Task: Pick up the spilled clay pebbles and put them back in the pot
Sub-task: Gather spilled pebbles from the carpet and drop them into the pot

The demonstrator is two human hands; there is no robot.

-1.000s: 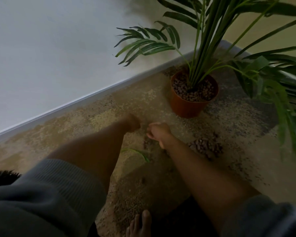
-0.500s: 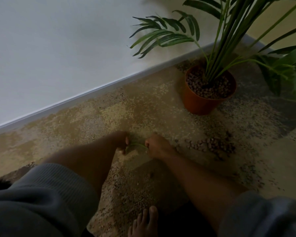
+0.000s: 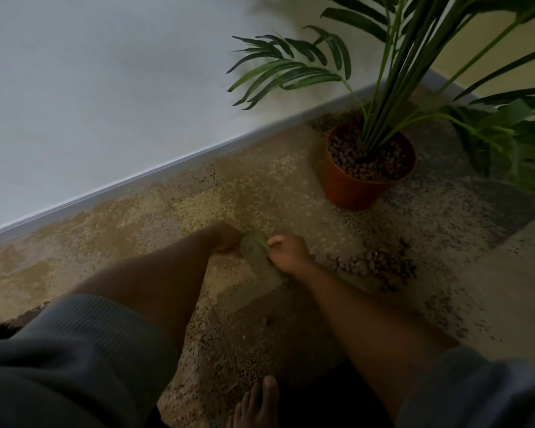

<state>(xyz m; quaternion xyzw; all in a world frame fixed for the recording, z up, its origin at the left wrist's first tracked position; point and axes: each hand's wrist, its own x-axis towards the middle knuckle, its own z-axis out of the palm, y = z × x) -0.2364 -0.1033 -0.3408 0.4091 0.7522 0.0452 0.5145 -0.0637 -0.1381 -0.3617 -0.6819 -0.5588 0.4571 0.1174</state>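
- Both hands sit a little higher on the carpet (image 3: 155, 217) than half a second ago, and the green leaf (image 3: 255, 244) between them now looks blurred.
- Spilled clay pebbles (image 3: 374, 265) lie in one loose patch, long axis running left-right, just right of the right hand (image 3: 288, 253) and below the one orange pot (image 3: 352, 188) (itself pebble-filled).
- Left hand (image 3: 227, 239) and right hand curl closed on the leaf's ends.
- One bare foot (image 3: 255, 403) shows below.

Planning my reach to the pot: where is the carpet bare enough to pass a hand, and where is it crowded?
Bare carpet lies between the white skirting board and the orange plastic pot, beyond both hands. Crowded: the brown clay pebbles spilled right of the right hand, and palm fronds overhanging the pot's right side.
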